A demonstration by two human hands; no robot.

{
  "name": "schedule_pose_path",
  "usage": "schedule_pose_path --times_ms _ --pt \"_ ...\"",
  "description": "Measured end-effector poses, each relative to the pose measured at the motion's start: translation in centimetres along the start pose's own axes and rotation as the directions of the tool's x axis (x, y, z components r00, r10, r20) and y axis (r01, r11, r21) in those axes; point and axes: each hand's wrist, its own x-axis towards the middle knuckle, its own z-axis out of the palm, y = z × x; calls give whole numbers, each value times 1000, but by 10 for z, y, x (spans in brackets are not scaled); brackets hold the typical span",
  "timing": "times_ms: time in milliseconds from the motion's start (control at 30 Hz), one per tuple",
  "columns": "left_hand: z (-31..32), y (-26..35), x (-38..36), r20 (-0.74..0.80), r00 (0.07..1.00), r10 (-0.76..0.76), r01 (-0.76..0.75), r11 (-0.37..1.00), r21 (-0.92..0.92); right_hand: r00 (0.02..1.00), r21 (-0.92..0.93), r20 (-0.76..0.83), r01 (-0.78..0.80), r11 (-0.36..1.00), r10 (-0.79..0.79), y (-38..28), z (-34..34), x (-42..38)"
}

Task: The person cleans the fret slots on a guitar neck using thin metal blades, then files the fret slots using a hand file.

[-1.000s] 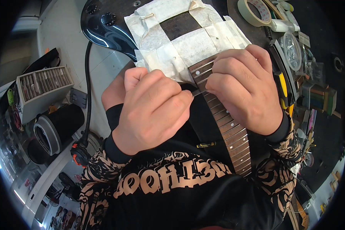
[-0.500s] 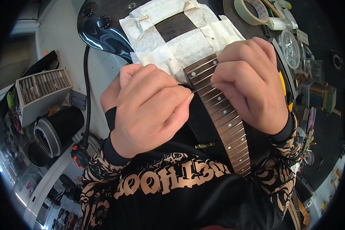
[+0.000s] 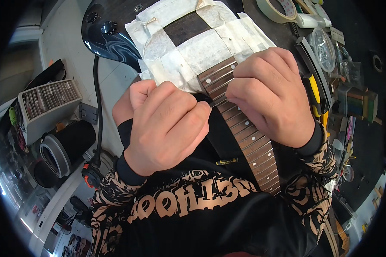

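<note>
An electric guitar with a dark glossy body [image 3: 111,53] lies in front of me, its fretboard [image 3: 255,150] running toward my torso. White masking tape [image 3: 197,53] covers the body around a dark rectangle at the fretboard's end. My left hand [image 3: 167,124] is closed in a pinch at the fretboard's left edge. Over its right side, my right hand [image 3: 272,96] pinches too, fingertips close to the frets. A thin dark strip [image 3: 218,103] spans the gap between both sets of fingertips, lined up with a fret. Its ends are hidden in the fingers; I cannot tell its exact kind.
A tape roll [image 3: 278,9] and a white bottle [image 3: 313,20] lie at upper right. Yellow-handled tools [image 3: 315,92] are right of my right hand. On the left stand a box of packed thin items [image 3: 51,103] and a black bin [image 3: 68,143], near a black hose [image 3: 97,98].
The guitar body and tape appear shifted slightly left in view. My right hand has moved a little left and down, nearer my left hand, and both keep their pinch.
</note>
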Motion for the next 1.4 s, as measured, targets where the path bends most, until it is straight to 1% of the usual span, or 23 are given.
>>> schedule_pose_path --times_ms 133,233,300,333,400,433,500,600,700,767,800,833,933,1033,1133,1233,1400 --pt "1 5 -1 16 1000 -12 13 997 -78 1000 -24 30 -3 1000 3 -5 -4 -7" --pt "-4 6 1 12 999 -44 45 988 -149 999 32 41 -21 999 19 -5 -15 -6" --pt "-10 4 4 -18 997 -70 66 982 -176 996 71 -6 -88 994 88 -2 -23 -8" --pt "-12 0 6 -29 995 -91 85 983 -162 988 83 -56 -139 987 144 3 -26 -10" --pt "-18 -8 9 -57 990 -130 121 983 -135 973 82 -112 -195 977 204 14 -34 -16" --pt "-19 -9 11 -58 989 -134 126 984 -123 970 68 -119 -203 977 210 19 -38 -19" --pt "-19 -11 15 -56 988 -142 136 986 -100 968 64 -130 -207 976 214 23 -40 -22" --pt "-7 -10 24 -36 997 -68 64 993 -103 974 71 -122 -181 981 189 27 -32 -21" --pt "0 -5 32 41 998 -45 48 994 -93 988 47 -77 -127 991 130 28 -25 -15" --pt "2 -4 34 65 997 -52 57 994 -91 993 53 -54 -100 994 103 30 -16 -15" --pt "4 -6 31 75 996 -50 56 995 -86 990 69 -89 -106 992 111 29 -11 -13" --pt "5 -8 30 86 995 -48 55 995 -81 991 57 -81 -107 993 111 30 -9 -12" --pt "2 -7 32 97 995 -38 40 999 -16 992 24 -72 -106 994 108 31 -7 -10" --pt "5 -4 35 60 998 -21 20 1000 22 990 6 -92 -107 994 107 31 -4 -11" --pt "5 -1 38 83 997 1 0 1000 -19 988 9 -95 -119 993 120 28 -4 -17" --pt "5 -2 38 75 997 -26 31 998 -59 986 19 -103 -128 992 130 26 -4 -19" --pt "4 -1 41 73 996 -48 51 998 -35 986 26 -104 -128 992 130 31 -3 -13"
